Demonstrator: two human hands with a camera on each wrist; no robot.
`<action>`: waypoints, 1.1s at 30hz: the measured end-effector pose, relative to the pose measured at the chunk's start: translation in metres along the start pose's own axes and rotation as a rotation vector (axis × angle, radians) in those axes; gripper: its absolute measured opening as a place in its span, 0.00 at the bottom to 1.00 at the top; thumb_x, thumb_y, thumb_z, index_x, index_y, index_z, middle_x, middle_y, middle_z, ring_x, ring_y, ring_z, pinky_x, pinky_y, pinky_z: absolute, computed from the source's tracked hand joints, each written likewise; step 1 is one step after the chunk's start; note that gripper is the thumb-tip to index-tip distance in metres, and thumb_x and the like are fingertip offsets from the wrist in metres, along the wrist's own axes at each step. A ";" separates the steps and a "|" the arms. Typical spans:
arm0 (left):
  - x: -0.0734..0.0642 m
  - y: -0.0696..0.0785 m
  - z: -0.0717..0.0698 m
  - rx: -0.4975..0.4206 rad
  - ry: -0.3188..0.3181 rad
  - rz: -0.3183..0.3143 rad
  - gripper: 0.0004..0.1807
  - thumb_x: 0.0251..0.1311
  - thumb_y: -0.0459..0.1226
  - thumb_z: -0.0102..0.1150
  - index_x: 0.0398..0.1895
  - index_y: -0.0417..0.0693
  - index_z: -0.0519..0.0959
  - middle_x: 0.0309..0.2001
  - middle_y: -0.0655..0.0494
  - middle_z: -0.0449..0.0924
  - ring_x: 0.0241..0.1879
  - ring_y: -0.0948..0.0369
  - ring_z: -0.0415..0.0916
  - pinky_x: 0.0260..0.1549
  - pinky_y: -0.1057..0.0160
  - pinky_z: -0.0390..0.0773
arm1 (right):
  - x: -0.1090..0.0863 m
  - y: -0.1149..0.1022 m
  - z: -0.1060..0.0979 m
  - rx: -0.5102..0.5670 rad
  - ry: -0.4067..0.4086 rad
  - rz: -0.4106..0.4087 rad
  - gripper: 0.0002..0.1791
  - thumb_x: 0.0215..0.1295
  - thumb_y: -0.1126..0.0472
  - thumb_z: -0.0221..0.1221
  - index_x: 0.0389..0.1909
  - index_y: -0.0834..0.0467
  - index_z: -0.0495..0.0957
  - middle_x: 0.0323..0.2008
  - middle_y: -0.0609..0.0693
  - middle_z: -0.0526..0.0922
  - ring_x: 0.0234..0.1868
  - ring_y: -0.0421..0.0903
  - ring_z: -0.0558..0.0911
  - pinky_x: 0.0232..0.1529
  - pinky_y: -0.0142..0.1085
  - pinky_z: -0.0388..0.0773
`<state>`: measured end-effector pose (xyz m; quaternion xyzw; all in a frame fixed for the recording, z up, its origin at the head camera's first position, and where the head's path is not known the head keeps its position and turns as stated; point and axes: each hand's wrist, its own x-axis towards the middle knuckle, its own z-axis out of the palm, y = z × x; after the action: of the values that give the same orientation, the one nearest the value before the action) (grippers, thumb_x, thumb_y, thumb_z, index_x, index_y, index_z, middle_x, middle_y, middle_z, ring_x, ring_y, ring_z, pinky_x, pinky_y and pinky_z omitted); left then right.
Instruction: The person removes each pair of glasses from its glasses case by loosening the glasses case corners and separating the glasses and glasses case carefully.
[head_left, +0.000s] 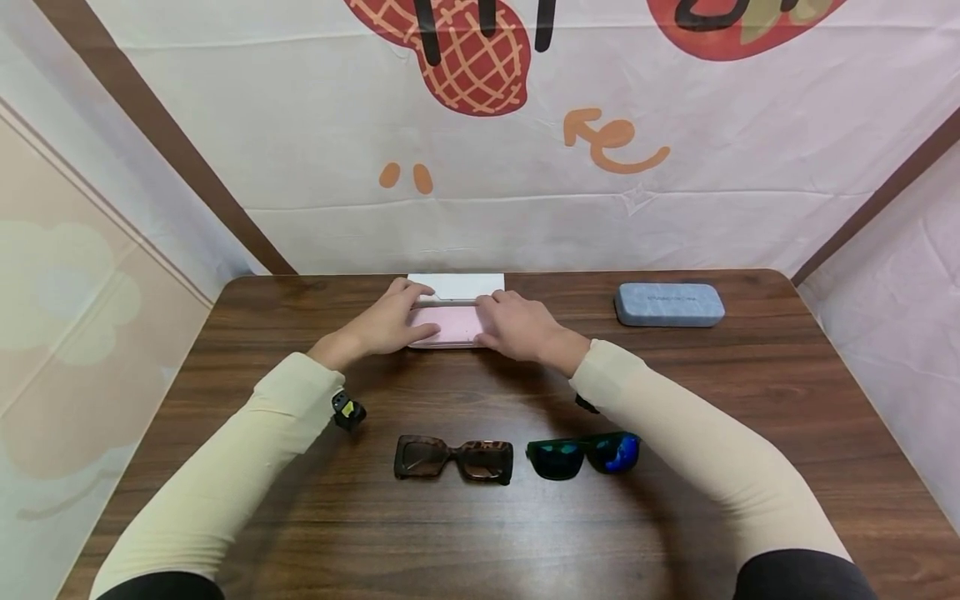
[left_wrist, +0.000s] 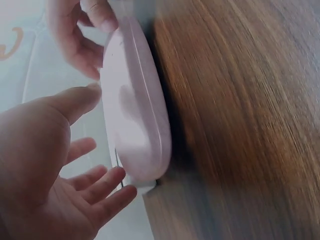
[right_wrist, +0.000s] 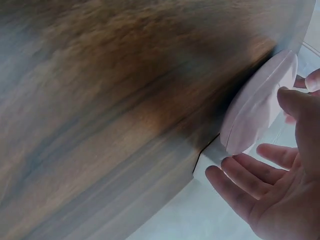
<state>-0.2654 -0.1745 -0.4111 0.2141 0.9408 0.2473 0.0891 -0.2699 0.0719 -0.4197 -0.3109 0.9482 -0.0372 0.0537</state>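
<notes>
A pink glasses case (head_left: pixel 450 326) lies lengthwise near the table's back edge, right in front of a white box (head_left: pixel 456 286). My left hand (head_left: pixel 386 321) is at the left end of the case, its thumb by the front and its fingers toward the back. In the left wrist view those fingers are loosely spread beside the rounded end of the case (left_wrist: pixel 132 105). At the right end is my right hand (head_left: pixel 517 325). The right wrist view shows its thumb (right_wrist: pixel 292 102) over the top of the case, with the fingers extended past its end.
Tortoiseshell sunglasses (head_left: pixel 453 459) lie on the wooden table (head_left: pixel 420 542) closer to the body. Beside them, near my right forearm, are dark sunglasses with blue-tinted lenses (head_left: pixel 583 455). A blue glasses case (head_left: pixel 669 305) sits at the back right. Printed cloth (head_left: pixel 315 225) hangs behind the table.
</notes>
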 end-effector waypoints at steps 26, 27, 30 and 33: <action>0.010 0.049 0.012 0.217 -0.007 -0.027 0.52 0.71 0.65 0.45 0.83 0.43 0.41 0.81 0.37 0.27 0.78 0.38 0.23 0.64 0.26 0.20 | -0.030 0.038 0.000 -0.063 0.047 0.016 0.49 0.75 0.30 0.44 0.83 0.53 0.40 0.81 0.62 0.38 0.81 0.60 0.41 0.71 0.69 0.35; 0.011 0.051 0.013 0.225 -0.017 -0.027 0.52 0.71 0.66 0.45 0.83 0.43 0.41 0.81 0.38 0.27 0.78 0.38 0.22 0.64 0.26 0.19 | -0.031 0.039 0.000 -0.059 0.041 0.016 0.49 0.75 0.30 0.44 0.83 0.53 0.40 0.81 0.62 0.38 0.81 0.60 0.40 0.71 0.70 0.35; 0.015 0.055 0.015 0.248 -0.037 -0.025 0.52 0.71 0.66 0.44 0.83 0.43 0.41 0.81 0.39 0.28 0.78 0.38 0.23 0.63 0.26 0.18 | -0.035 0.044 -0.002 -0.030 0.027 0.019 0.49 0.75 0.30 0.44 0.83 0.53 0.40 0.81 0.62 0.36 0.81 0.61 0.39 0.70 0.71 0.32; 0.020 0.060 0.017 0.262 -0.056 -0.022 0.52 0.71 0.67 0.42 0.83 0.43 0.40 0.81 0.39 0.28 0.78 0.38 0.23 0.63 0.26 0.19 | -0.039 0.047 -0.005 0.006 0.010 0.026 0.49 0.75 0.30 0.44 0.83 0.53 0.39 0.81 0.62 0.34 0.81 0.60 0.37 0.69 0.71 0.29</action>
<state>-0.2567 -0.1114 -0.3967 0.2205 0.9645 0.1152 0.0891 -0.2671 0.1330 -0.4169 -0.2983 0.9523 -0.0408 0.0502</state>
